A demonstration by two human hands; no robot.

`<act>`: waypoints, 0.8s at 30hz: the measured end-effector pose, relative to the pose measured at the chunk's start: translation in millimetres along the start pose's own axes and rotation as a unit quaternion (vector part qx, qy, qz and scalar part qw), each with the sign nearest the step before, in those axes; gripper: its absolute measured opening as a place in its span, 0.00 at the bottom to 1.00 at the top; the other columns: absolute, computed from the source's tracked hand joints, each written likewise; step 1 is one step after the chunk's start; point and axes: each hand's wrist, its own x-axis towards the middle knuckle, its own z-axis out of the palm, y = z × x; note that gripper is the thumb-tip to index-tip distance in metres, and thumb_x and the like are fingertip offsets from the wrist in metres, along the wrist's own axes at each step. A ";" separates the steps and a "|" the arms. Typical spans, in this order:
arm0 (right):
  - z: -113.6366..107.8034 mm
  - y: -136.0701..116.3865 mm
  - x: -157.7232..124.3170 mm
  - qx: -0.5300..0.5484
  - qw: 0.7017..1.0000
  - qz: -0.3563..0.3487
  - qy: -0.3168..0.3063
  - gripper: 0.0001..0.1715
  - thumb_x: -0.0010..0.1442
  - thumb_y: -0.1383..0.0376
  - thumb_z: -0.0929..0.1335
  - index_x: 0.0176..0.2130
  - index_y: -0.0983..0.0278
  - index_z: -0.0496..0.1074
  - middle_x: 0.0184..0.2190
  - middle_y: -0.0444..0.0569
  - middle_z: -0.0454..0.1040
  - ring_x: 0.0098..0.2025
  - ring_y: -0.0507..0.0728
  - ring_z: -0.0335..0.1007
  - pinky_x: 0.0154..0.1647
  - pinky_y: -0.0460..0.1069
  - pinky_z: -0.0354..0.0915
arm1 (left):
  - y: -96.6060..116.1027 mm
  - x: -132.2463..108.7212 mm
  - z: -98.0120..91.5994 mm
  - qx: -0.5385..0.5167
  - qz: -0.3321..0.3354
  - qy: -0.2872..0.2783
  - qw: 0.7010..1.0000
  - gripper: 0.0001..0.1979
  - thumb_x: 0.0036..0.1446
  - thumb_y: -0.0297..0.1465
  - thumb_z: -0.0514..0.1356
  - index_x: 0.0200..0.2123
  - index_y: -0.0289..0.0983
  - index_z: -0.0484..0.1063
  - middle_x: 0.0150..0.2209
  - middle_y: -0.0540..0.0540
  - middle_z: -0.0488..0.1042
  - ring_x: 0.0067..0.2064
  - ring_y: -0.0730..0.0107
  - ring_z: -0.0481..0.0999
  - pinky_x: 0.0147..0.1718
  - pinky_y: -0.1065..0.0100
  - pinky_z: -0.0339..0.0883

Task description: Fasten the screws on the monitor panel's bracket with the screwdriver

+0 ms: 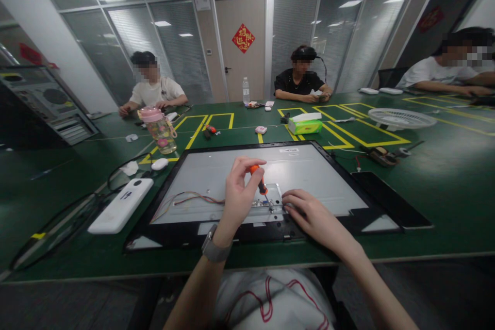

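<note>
My left hand (240, 191) is closed around the orange-and-black handle of a screwdriver (263, 185), thumb and fingers at its upper part. The screwdriver stands tilted, its tip down at a small circuit board (263, 203) on a flat display panel (193, 171) with a black frame. My right hand (309, 211) lies on the panel just right of the board, fingers stretched out and fingertips beside the tip. Whether something small is under those fingertips, I cannot tell. Thin coloured wires (193, 194) run left from the board.
Left of the panel are a white power bank (121, 206), black cables and a pink-lidded bottle (158, 130). A black phone-like slab (390, 201) lies at right. Farther back are a tissue box (305, 125), a white fan grille (402, 118) and several people seated across the table.
</note>
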 end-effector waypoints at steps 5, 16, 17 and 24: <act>-0.1 0.0 -0.7 0.000 1.000 0.001 -0.005 0.10 0.68 0.70 0.62 0.42 0.61 0.72 0.44 0.52 0.73 0.47 0.60 0.71 0.52 0.56 0.66 | 1.9 -0.4 0.0 -0.041 -0.057 -0.003 0.998 0.13 0.65 0.36 0.57 0.46 0.37 0.77 0.36 0.44 0.77 0.42 0.65 0.77 0.43 0.66 0.69; 0.8 1.8 0.7 0.001 1.000 -0.004 0.003 0.11 0.68 0.69 0.62 0.42 0.61 0.73 0.44 0.52 0.74 0.47 0.60 0.71 0.51 0.56 0.67 | -1.8 0.2 -0.9 -0.013 0.018 0.012 1.000 0.04 0.59 0.30 0.63 0.36 0.40 0.79 0.35 0.47 0.72 0.37 0.71 0.73 0.39 0.69 0.67; 0.9 1.7 0.6 0.001 1.000 -0.004 0.005 0.11 0.68 0.69 0.62 0.42 0.61 0.73 0.44 0.52 0.74 0.47 0.60 0.71 0.51 0.56 0.67 | -0.7 -0.1 -1.2 -0.018 0.010 0.000 1.000 0.06 0.61 0.31 0.61 0.38 0.40 0.79 0.37 0.46 0.73 0.38 0.70 0.74 0.39 0.69 0.67; -1.0 -1.6 1.0 0.003 1.000 -0.002 0.001 0.11 0.68 0.69 0.61 0.42 0.62 0.73 0.44 0.52 0.74 0.46 0.60 0.71 0.51 0.57 0.68 | 4.6 -1.8 -1.1 -0.058 -0.042 -0.067 0.995 0.15 0.67 0.35 0.55 0.49 0.38 0.77 0.44 0.42 0.80 0.48 0.64 0.78 0.50 0.64 0.68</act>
